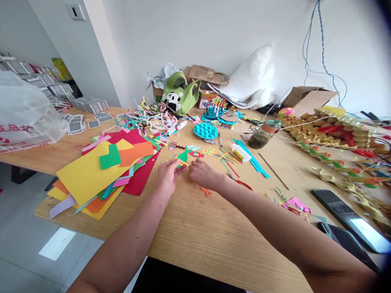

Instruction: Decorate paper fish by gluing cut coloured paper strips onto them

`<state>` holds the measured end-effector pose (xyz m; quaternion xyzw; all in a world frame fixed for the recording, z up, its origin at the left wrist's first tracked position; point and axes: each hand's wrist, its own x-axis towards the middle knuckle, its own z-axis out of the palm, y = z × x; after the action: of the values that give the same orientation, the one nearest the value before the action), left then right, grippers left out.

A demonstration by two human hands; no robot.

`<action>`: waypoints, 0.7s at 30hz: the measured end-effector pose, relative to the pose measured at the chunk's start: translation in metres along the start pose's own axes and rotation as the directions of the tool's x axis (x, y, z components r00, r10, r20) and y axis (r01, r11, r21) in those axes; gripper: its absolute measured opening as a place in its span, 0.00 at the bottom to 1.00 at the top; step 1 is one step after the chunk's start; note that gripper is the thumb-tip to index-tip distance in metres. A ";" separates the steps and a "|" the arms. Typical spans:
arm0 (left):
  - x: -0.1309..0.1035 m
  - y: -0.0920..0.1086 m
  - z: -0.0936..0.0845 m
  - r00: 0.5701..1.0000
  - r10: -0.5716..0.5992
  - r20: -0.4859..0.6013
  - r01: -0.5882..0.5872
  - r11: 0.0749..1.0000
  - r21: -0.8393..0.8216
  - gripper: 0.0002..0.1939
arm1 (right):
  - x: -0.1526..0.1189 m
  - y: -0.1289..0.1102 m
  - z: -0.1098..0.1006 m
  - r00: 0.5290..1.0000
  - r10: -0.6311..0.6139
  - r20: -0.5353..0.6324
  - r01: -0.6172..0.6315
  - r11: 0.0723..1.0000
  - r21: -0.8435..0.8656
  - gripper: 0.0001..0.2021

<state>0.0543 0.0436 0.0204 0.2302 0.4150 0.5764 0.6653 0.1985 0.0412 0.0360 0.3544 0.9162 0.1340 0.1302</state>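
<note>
Orange paper strip is found between the two hands, above the middle of the counter. It is pinched by the fingers of the left hand. The fingers of the right hand are curled inward just beside it; whether anything is gripped by them cannot be told. A green fish cut-out is noted just beyond the strip; contact between the two cannot be confirmed.

The step in hand is judged to be close handwork on the strip. A steady left pinch and small, careful right-hand movement appear to be called for.

On the far side, more cut-outs and a glue bottle are recorded. Coloured paper sheets are piled at left; a red-handled tool is laid right of the hands, with a phone at near right. Egg cartons are placed at far right. A panda-faced green bag is stood before the white wall. Tiled floor is exposed at near left.
</note>
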 end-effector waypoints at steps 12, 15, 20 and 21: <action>0.002 0.002 -0.001 1.000 0.001 0.012 -0.001 1.000 -0.029 0.08 | -0.018 0.036 0.007 0.919 0.391 -0.039 -0.295 0.750 0.592 0.07; 0.001 0.002 -0.002 0.994 -0.032 0.105 0.036 0.999 -0.039 0.09 | -0.027 0.038 0.009 0.826 0.563 0.020 -0.216 0.284 0.934 0.05; -0.005 0.003 -0.001 0.918 -0.223 0.328 0.239 0.971 -0.011 0.07 | -0.035 0.020 0.015 0.850 0.490 0.196 0.005 -0.380 0.925 0.10; -0.006 0.003 -0.001 0.899 -0.253 0.358 0.272 0.962 -0.004 0.07 | -0.035 0.016 0.016 0.857 0.467 0.219 0.004 -0.430 0.903 0.11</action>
<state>0.0523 0.0386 0.0238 0.2544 0.2999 0.4415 0.8065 0.2385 0.0311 0.0318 0.4753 0.5189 -0.5974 -0.3845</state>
